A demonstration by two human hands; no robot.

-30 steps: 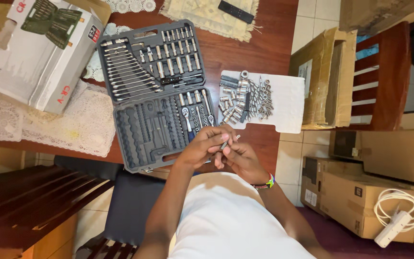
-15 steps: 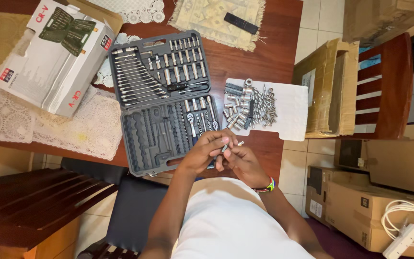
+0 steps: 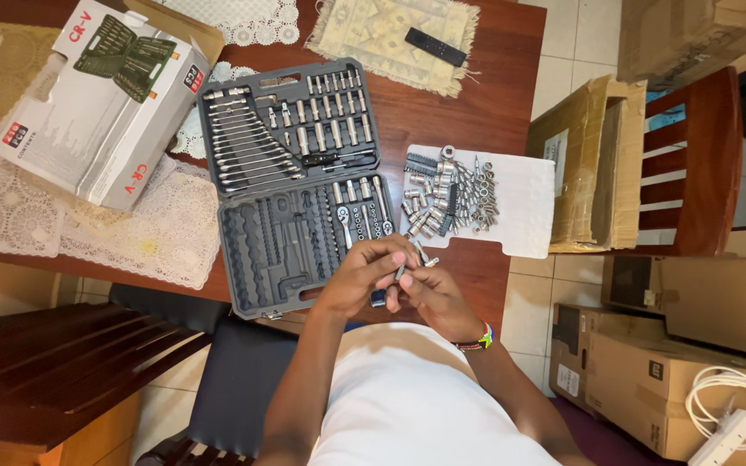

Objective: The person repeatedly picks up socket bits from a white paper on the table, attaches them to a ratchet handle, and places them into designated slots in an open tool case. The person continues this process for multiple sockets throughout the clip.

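The dark red wooden worktop [image 3: 442,95] carries an open grey tool case [image 3: 295,181], a white sheet [image 3: 524,203] with loose sockets, lace mats [image 3: 62,216], a white carton [image 3: 88,103], and a fringed cloth [image 3: 373,34].

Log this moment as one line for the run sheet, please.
hands: left hand and right hand together on small metal bit | nearby: open grey tool case, loose sockets on white sheet

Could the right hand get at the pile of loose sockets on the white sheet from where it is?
Probably yes. The right hand sits just below the pile of sockets on the white sheet, with bare tabletop between; it does, though, pinch a small metal bit with the left hand.
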